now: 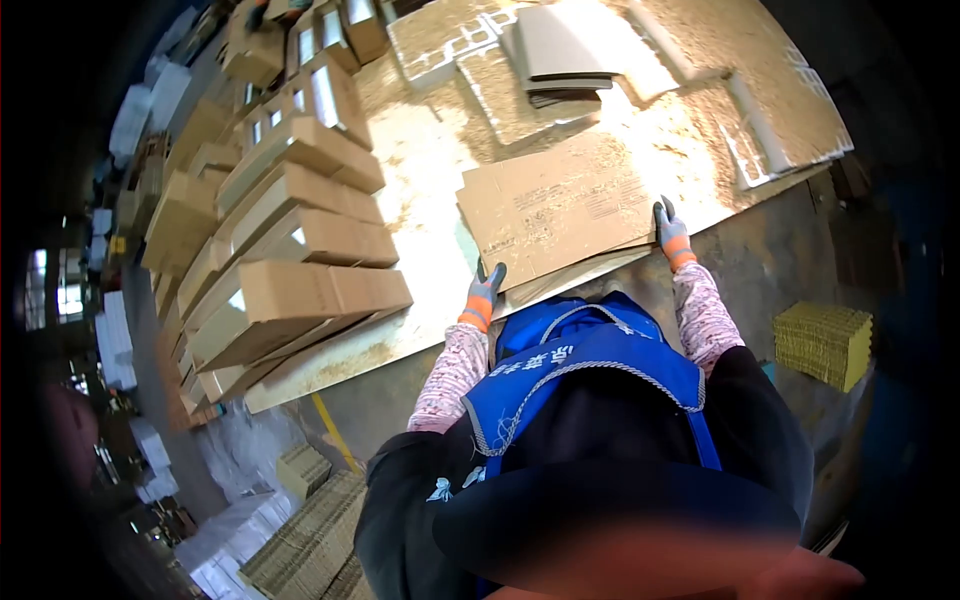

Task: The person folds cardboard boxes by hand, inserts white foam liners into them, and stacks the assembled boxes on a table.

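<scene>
One left hand [484,289] and one right hand [671,228], both gloved, grasp a printed cardboard sheet [560,205] at its near corners.

The site is an industrial workshop, apparently a carton-packing area. A large work table [410,190] carries flat cardboard [560,205]; a row of brown cardboard boxes [300,290] runs along its left end. The grey floor [755,255] shows a yellow line [335,430]. A ridged yellow stack [820,345] stands at right. Whitish plastic sheeting [245,440] lies at lower left. Bright windows [70,295] are visible at far left, beyond further stacked material. The blue apron [600,390] is consistent with workwear
</scene>
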`<act>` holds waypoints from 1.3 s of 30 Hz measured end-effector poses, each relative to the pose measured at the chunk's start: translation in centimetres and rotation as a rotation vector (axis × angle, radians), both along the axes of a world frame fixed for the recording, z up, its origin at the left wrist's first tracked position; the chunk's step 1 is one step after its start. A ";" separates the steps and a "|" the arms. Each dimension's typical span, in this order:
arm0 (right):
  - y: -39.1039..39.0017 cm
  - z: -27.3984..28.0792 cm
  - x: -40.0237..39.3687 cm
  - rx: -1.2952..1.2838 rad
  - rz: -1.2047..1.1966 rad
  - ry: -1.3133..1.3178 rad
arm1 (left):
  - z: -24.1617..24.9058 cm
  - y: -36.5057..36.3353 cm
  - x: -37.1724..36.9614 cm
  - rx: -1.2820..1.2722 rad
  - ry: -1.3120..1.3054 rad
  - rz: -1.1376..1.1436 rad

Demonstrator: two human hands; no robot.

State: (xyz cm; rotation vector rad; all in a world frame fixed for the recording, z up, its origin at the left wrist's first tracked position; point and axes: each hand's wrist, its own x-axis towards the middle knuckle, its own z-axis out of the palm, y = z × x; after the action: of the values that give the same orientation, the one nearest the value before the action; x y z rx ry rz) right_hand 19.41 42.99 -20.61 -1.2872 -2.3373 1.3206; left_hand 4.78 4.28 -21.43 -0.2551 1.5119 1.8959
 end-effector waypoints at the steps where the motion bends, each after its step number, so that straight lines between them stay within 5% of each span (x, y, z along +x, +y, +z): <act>1: 0.7 -0.3 0.7 0.098 0.030 0.025 | 0.2 0.8 0.5 -0.083 0.079 -0.105; 6: 8.2 -2.5 3.3 0.378 0.015 0.032 | -0.3 9.3 3.1 -0.003 0.115 -0.059; 11: 14.5 2.1 2.9 -0.242 0.060 0.198 | 0.0 17.0 3.0 -0.407 0.457 -0.008; 14: 14.9 4.8 1.8 -0.258 0.100 0.046 | 2.1 17.2 3.2 -0.661 0.440 -0.067; 16: 14.5 5.1 2.2 -0.282 0.127 0.102 | 2.6 17.1 3.8 -0.591 0.513 0.015; 18: 13.7 6.9 3.3 -0.321 0.161 0.165 | 4.6 16.9 4.3 -0.877 0.545 -0.084; 20: 14.3 9.4 4.3 -0.420 0.184 0.250 | 10.3 16.9 4.6 -0.910 0.525 -0.136; 22: 15.3 12.2 4.6 -0.280 0.273 0.320 | 14.8 16.3 4.0 -0.933 0.614 -0.441; 26: 16.2 18.6 3.1 -0.281 0.128 0.587 | 22.9 15.4 1.6 -0.932 0.726 -0.633; 29: 14.7 17.9 -0.3 0.134 0.021 0.656 | 24.9 16.8 -0.6 -1.051 0.785 -0.768; 32: 13.1 16.6 -2.3 -0.128 -0.003 0.738 | 24.5 17.0 -3.0 -1.052 0.844 -0.789; 34: 13.1 17.5 -2.1 -0.036 0.062 0.648 | 21.9 16.5 -4.5 -1.327 1.060 -0.825; 39: 12.6 20.2 -2.8 -0.316 0.386 0.608 | 27.9 20.8 -2.1 -1.467 1.068 -0.829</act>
State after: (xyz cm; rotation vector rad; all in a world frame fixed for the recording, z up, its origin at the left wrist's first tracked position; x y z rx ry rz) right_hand 16.58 55.55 -0.43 -0.3783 -2.0343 1.9219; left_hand 2.64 25.10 6.48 0.7767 2.7945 -0.1160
